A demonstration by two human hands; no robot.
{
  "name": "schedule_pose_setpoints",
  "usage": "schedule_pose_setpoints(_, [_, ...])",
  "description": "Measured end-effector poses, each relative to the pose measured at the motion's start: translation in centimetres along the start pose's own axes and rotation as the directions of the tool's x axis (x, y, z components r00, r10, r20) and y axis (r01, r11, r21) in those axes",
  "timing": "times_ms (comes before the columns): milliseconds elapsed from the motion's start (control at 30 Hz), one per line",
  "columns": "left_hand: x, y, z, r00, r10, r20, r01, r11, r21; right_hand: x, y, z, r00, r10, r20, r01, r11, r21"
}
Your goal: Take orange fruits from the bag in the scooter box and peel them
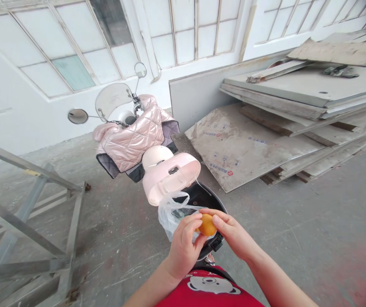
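Note:
An orange round fruit (207, 225) is held between both hands in front of my body. My left hand (184, 244) grips it from the left with bent fingers and thumb. From the right, my right hand (230, 232) holds it with thumb and fingers. Beneath and behind the hands, a white translucent plastic bag (169, 217) hangs partly over an open black box (216, 200) at the rear of a scooter. The pink lid (173, 177) of the box is tipped up, away from me.
The scooter, draped in a pink quilted cover (135, 140), faces a white windowed wall. Stacked panels (275, 94) lie at the right. A grey metal frame (74, 230) stands on the concrete floor at the left.

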State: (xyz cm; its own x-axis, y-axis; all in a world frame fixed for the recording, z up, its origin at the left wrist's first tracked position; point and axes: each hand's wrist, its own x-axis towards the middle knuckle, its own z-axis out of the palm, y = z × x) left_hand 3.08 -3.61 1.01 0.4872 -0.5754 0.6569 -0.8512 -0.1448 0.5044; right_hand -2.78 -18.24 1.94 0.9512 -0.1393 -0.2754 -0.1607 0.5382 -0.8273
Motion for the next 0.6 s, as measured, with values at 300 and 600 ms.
schedule_pose_setpoints(300, [-0.3,0.6,-0.1,0.992,0.101,0.078,-0.096,0.993,-0.064,0.1,0.7,0.2,0.988,0.155,0.009,-0.149,0.935,0.322])
schedule_pose_setpoints(600, [0.3,1.3,-0.6,0.775,-0.51,0.373,0.616,0.478,-0.626,1.0,2.9,1.4,0.983,0.012,-0.182,0.0,0.998,0.063])
